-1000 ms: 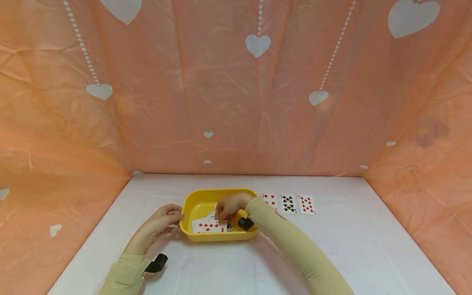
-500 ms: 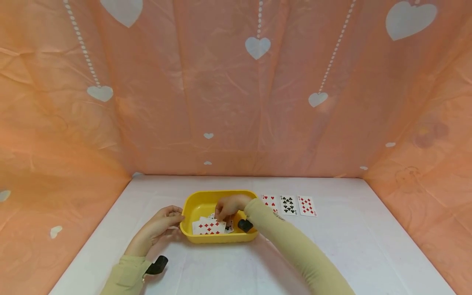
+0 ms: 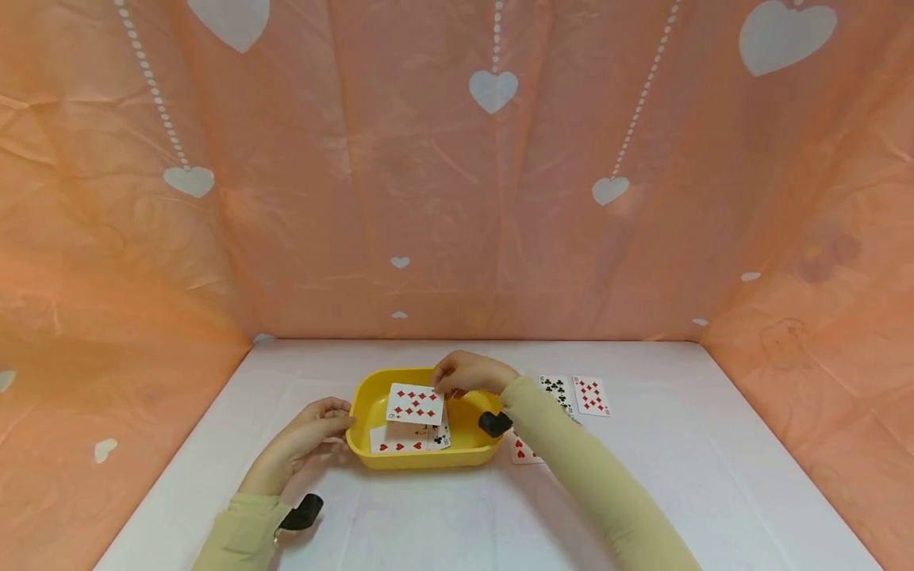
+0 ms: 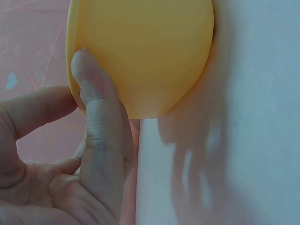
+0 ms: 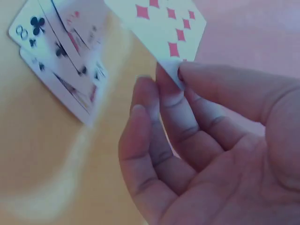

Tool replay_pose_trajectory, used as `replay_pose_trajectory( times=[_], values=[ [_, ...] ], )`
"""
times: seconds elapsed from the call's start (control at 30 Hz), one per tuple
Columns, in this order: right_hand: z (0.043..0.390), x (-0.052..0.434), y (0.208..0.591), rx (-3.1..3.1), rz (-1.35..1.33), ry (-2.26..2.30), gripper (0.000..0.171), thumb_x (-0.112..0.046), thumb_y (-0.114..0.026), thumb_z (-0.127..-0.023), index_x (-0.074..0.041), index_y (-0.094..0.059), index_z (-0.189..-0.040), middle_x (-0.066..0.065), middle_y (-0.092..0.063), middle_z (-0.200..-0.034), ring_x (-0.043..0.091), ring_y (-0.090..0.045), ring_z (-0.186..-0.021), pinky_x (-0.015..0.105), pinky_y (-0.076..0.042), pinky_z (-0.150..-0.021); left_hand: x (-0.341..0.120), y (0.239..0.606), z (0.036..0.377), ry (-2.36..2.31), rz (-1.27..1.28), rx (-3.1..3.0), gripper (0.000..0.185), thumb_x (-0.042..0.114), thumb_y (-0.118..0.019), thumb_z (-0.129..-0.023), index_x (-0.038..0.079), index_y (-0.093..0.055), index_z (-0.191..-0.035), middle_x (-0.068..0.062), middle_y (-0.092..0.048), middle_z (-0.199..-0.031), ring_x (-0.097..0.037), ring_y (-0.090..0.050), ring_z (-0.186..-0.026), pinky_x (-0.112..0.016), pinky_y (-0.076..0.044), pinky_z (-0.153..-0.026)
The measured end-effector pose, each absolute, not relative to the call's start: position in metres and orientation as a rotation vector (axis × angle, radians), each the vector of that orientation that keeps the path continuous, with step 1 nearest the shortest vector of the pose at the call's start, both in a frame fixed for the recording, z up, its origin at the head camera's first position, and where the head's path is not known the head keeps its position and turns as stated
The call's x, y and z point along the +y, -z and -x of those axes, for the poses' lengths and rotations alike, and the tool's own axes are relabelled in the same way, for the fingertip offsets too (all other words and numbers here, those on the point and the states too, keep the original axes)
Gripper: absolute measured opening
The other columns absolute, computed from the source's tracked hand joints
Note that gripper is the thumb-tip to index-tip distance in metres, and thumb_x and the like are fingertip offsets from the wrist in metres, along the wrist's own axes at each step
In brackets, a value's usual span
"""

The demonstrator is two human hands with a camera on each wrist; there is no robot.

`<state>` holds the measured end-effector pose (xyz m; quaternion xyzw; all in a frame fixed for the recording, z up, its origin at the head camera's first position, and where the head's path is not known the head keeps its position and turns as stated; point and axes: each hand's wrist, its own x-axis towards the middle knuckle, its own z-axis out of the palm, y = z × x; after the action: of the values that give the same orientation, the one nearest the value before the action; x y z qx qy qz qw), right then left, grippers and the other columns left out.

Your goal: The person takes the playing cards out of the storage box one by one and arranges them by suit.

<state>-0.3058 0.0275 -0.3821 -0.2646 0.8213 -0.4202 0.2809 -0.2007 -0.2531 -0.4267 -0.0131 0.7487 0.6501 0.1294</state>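
Note:
Pinched at one corner between thumb and fingers of my right hand [image 3: 473, 373] is a playing card of diamonds [image 3: 416, 404]. It is raised over a yellow plastic tub [image 3: 467, 457], face showing. In the right wrist view the thumb [image 5: 220, 82] presses the card's corner against the curled fingers. Inside the tub lie several overlapping cards, among them a hearts card [image 3: 389, 446] and an eight of clubs [image 5: 37, 28]. My left hand [image 3: 303, 436] grips the tub's left end; the left wrist view has thumb and forefinger on either side of the rim [image 4: 71, 42].
Right of the tub, a clubs card [image 3: 554, 388] and a diamonds card [image 3: 591, 396] lie face up side by side on the white table [image 3: 421, 523]. A hearts card [image 3: 524, 454] sits nearer, partly under the right sleeve [image 3: 593, 476]. Orange heart-printed cloth [image 3: 457, 206] walls the back and sides.
My right hand has risen from inside the tub toward its back rim, lifting the diamonds card off the others and uncovering the hearts card. The left hand keeps its hold on the tub.

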Motion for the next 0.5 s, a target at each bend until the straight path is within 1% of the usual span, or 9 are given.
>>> replay_pose_trajectory(
  times=[0.03, 0.2, 0.33, 0.5],
  values=[
    [0.307, 0.033, 0.380, 2.193, 0.704, 1.152, 0.007, -0.005, -0.062, -0.090, 0.000, -0.066, -0.094, 0.006, -0.066, -0.081, 0.038, -0.062, -0.091, 0.045, -0.052, -0.082, -0.253, 0.427, 0.201, -1.884, 0.035, 2.179, 0.037, 0.007, -0.056, -0.094, -0.012, -0.039, -0.120, -0.013, -0.059, -0.095, -0.018, -0.060, -0.074, -0.030, -0.056, -0.065],
    [0.310, 0.069, 0.374, 2.160, 0.655, 1.269, 0.012, -0.008, -0.062, -0.090, 0.000, -0.064, -0.099, 0.006, -0.066, -0.085, 0.035, -0.062, -0.089, 0.043, -0.052, -0.081, -0.254, 0.427, 0.200, -1.870, 0.077, 2.206, 0.036, 0.006, -0.057, -0.093, -0.011, -0.040, -0.119, -0.014, -0.059, -0.095, -0.019, -0.060, -0.072, -0.032, -0.056, -0.065],
    [0.306, 0.102, 0.372, 2.167, 0.602, 1.366, 0.015, -0.009, -0.062, -0.089, 0.000, -0.064, -0.101, 0.008, -0.065, -0.087, 0.033, -0.062, -0.090, 0.045, -0.051, -0.083, -0.255, 0.426, 0.199, -1.856, 0.091, 2.232, 0.036, 0.006, -0.056, -0.093, -0.012, -0.040, -0.120, -0.015, -0.059, -0.097, -0.020, -0.060, -0.076, -0.032, -0.056, -0.067],
    [0.296, 0.145, 0.374, 2.211, 0.529, 1.445, 0.014, -0.008, -0.062, -0.087, 0.002, -0.061, -0.098, 0.007, -0.063, -0.087, 0.024, -0.062, -0.084, 0.045, -0.051, -0.082, -0.258, 0.426, 0.195, -1.828, 0.104, 2.248, 0.036, 0.008, -0.056, -0.094, -0.012, -0.040, -0.120, -0.016, -0.058, -0.100, -0.022, -0.060, -0.081, -0.031, -0.055, -0.067]
  ],
)
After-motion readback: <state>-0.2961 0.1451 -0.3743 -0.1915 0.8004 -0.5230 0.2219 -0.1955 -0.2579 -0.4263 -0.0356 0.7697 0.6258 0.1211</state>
